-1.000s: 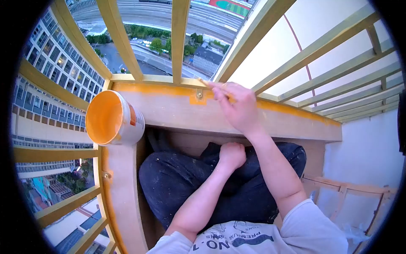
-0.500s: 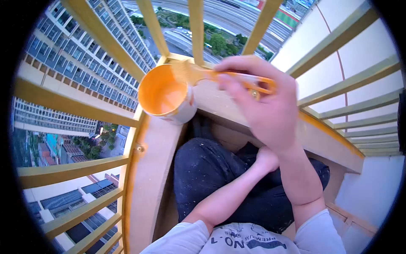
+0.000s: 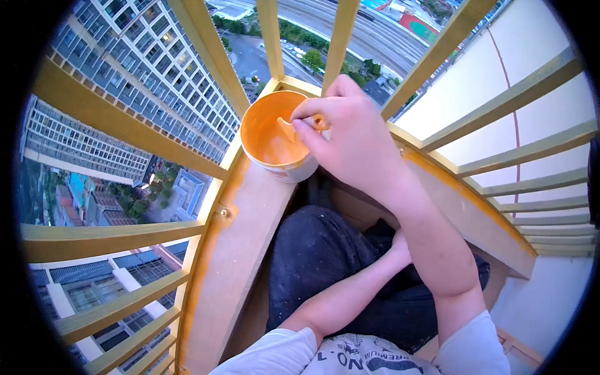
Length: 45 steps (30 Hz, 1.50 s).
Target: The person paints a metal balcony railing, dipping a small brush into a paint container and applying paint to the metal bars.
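Observation:
A white paint bucket point(image 3: 295, 171), its inside coated with orange-yellow paint, stands on the ledge at the corner of the railing. My right hand point(image 3: 340, 122) is over its right rim, closed round the handle of a paintbrush point(image 3: 287, 129). The brush points down inside the bucket, and its bristle end blends into the paint colour there. Low over my lap, my left hand point(image 3: 400, 247) lies by my dark trousers, partly behind my right forearm. Its fingers are hidden.
Yellow-painted railing bars point(image 3: 340, 37) surround the ledge point(image 3: 244, 206), with orange paint along the base and round a bolt point(image 3: 224, 213). Beyond the bars is a long drop to buildings and roads. A pale wall point(image 3: 500, 81) rises on the right.
My right hand has lowered the paintbrush from above the rim into the bucket, tipping it downwards. The view has shifted, so the bucket appears farther right. My left hand stays in my lap.

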Available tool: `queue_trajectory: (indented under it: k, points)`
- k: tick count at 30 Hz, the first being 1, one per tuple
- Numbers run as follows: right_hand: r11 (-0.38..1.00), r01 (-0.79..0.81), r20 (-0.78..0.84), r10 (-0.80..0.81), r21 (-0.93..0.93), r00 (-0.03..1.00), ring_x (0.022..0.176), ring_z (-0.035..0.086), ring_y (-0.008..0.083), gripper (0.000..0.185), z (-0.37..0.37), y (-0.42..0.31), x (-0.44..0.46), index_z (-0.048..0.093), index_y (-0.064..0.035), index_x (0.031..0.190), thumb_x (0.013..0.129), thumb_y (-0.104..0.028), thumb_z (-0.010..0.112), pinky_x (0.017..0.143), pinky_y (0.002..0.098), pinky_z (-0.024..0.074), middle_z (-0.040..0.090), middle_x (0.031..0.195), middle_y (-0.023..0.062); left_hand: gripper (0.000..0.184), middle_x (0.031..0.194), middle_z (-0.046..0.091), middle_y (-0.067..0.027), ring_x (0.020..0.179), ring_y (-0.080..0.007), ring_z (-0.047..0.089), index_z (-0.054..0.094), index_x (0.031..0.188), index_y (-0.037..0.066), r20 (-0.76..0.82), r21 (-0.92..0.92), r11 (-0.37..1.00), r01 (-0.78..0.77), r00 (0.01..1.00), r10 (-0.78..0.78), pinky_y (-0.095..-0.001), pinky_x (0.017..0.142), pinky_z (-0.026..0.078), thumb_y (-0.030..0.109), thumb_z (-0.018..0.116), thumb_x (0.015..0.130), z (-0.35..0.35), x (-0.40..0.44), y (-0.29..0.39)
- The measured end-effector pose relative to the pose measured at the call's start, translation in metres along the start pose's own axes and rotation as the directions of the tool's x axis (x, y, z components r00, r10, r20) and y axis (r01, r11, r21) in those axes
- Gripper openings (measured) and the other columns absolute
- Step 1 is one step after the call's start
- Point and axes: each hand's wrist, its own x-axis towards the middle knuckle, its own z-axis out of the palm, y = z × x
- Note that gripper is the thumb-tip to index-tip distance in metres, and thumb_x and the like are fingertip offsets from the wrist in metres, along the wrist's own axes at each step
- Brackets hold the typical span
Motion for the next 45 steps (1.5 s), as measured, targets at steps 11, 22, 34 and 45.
queue_trajectory:
  k: [11, 22, 34, 45]
  points:
    - [0.935, -0.336, -0.424, 0.351, 0.111, 0.835, 0.079, 0.058, 0.0166, 0.018, -0.103, 0.064, -0.158, 0.079, -0.0038, 0.102, 0.085, -0.004, 0.075, 0.074, 0.0289, 0.0491, 0.069, 0.082, 0.0069, 0.022, 0.091, 0.076, -0.0162, 0.088, -0.0317, 0.075, 0.079, 0.087, 0.007, 0.352, 0.928, 0.284, -0.241, 0.82, -0.451, -0.0442, 0.077, 0.059, 0.016, 0.059, 0.082, -0.015, 0.008, 0.078]
    - [0.914, -0.403, -0.484, 0.329, -0.053, 0.811, 0.082, 0.058, 0.0205, 0.016, -0.061, 0.119, -0.18, 0.08, -0.0055, 0.098, 0.083, -0.006, 0.077, 0.074, 0.0315, 0.0497, 0.072, 0.081, 0.0069, 0.025, 0.094, 0.076, -0.0159, 0.09, -0.0312, 0.075, 0.077, 0.09, 0.006, 0.369, 0.915, 0.324, -0.24, 0.824, -0.43, -0.0436, 0.079, 0.058, 0.018, 0.055, 0.086, -0.018, 0.008, 0.063]
    - [0.931, -0.355, -0.486, 0.27, -0.089, 0.831, 0.082, 0.058, 0.0202, 0.017, -0.056, 0.117, -0.174, 0.08, -0.0059, 0.098, 0.081, -0.003, 0.077, 0.073, 0.0318, 0.0497, 0.072, 0.082, 0.0061, 0.022, 0.089, 0.076, -0.0144, 0.085, -0.0303, 0.074, 0.076, 0.084, 0.008, 0.337, 0.905, 0.387, -0.18, 0.857, -0.389, -0.0434, 0.076, 0.058, 0.017, 0.056, 0.084, -0.017, 0.008, 0.064]
    - [0.944, -0.264, -0.4, 0.168, -0.199, 0.901, 0.084, 0.059, 0.0252, 0.012, -0.062, 0.117, -0.163, 0.079, -0.0066, 0.093, 0.082, -0.005, 0.076, 0.073, 0.0353, 0.051, 0.073, 0.08, 0.0067, 0.023, 0.092, 0.076, -0.0135, 0.088, -0.03, 0.074, 0.078, 0.087, 0.008, 0.39, 0.905, 0.339, -0.259, 0.824, -0.411, -0.042, 0.078, 0.058, 0.017, 0.056, 0.085, -0.017, 0.008, 0.069]
